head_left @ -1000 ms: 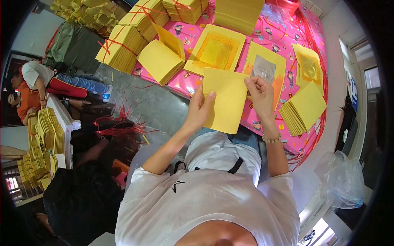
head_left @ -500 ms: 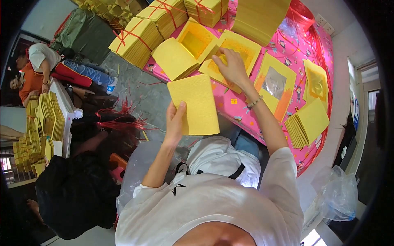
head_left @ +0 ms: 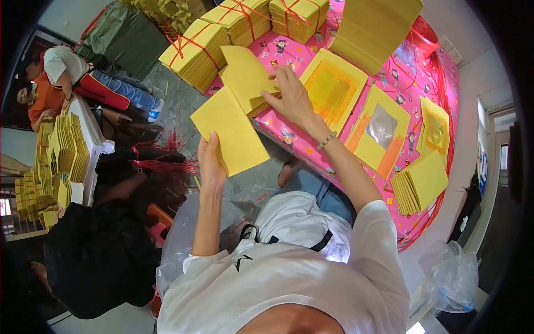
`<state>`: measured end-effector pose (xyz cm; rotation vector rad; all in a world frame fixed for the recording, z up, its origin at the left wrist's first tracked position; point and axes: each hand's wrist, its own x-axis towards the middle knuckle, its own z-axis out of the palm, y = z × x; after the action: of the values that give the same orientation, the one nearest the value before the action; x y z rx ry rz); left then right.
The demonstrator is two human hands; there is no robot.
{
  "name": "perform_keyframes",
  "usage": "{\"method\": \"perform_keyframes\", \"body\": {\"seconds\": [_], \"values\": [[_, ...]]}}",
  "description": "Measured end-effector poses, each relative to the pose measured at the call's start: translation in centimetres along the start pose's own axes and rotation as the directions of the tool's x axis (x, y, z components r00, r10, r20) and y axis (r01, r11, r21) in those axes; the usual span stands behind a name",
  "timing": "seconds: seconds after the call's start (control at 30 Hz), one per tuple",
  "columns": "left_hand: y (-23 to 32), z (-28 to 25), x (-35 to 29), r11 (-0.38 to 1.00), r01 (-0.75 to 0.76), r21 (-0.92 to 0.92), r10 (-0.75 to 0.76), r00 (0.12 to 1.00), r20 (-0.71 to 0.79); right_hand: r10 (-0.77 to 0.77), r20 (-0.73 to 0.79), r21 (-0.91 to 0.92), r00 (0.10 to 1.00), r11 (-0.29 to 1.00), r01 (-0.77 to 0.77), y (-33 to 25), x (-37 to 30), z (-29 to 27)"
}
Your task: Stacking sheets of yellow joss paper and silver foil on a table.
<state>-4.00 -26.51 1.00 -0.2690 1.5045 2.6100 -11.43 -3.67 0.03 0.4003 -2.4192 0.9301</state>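
My left hand (head_left: pixel 211 161) grips a folded yellow paper packet (head_left: pixel 231 132) by its lower left edge, thumb on top, above the floor beside the table. My right hand (head_left: pixel 295 100) is at the right edge of a yellow paper sheet (head_left: pixel 247 75), its thumb and curled fingers around that edge. This sheet lies tilted over a small pile at the table's left edge, partly behind the held packet. Right of my right hand lies a yellow sheet with an orange-bordered printed square (head_left: pixel 329 92). Beyond it is a yellow sheet with a silver square (head_left: pixel 381 129).
Tied bundles of yellow paper (head_left: pixel 203 53) line the far left of the pink patterned table (head_left: pixel 289 53). A tall yellow stack (head_left: pixel 372 33) stands at the back, near a red basin (head_left: pixel 425 39). More folded packets (head_left: pixel 420 183) lie right. Two people sit at a white table (head_left: pixel 89 131) leftward.
My left hand has moved left with the packet, which is now tilted. My right hand has shifted left, and the gold-square sheet there is now covered by plain yellow paper.
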Motion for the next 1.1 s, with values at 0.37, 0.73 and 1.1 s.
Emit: {"method": "perform_keyframes", "body": {"seconds": [0.37, 0.73, 1.1], "values": [[0.5, 0.4, 2.8, 0.999, 0.038, -0.037, -0.037, 0.999, 0.027, -0.026, 0.317, -0.258, 0.948, 0.960, 0.113, 0.8, -2.0, 2.0], [-3.3, 2.4, 15.1, 0.968, -0.008, 0.252, 0.003, 1.000, 0.019, 0.114, 0.485, -0.361, 0.867, 0.929, 0.080, -0.2, -1.9, 1.6], [-4.6, 2.2, 17.2, 0.938, 0.103, 0.331, -0.058, 0.988, -0.143, 0.054, 0.265, -0.324, 0.963, 0.945, 0.036, 0.7, -2.5, -0.5]]}}
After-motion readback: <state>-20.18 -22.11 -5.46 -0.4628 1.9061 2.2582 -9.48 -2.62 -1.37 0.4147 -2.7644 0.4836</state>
